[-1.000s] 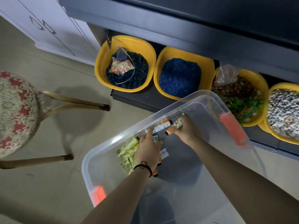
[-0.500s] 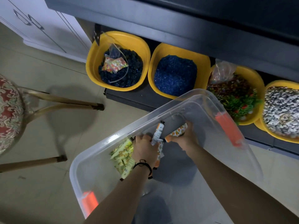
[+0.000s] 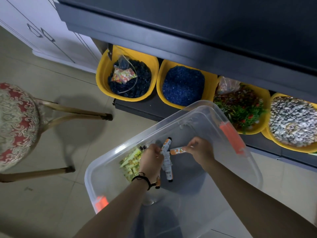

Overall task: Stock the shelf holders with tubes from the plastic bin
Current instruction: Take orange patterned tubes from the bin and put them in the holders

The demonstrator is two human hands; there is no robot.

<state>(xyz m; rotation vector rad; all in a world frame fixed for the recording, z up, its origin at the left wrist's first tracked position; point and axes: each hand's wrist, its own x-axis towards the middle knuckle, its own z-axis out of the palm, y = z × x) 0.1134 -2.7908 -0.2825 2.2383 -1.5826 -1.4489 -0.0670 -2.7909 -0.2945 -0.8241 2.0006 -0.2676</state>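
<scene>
At lower centre of the frame, inside the plastic bin point(image 3: 197, 124), the left hand point(image 3: 151, 161) grips several orange tubes point(image 3: 166, 163) in curled fingers. The right hand point(image 3: 200, 152) pinches a single orange tube point(image 3: 177, 150) just beside them. Green tubes point(image 3: 131, 163) lie at the left of the bin, and yellow tubs point(image 3: 103, 78) sit above it.

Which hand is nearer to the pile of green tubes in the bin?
Left. The left hand lies right beside the green tubes; the right hand is farther off.
</scene>
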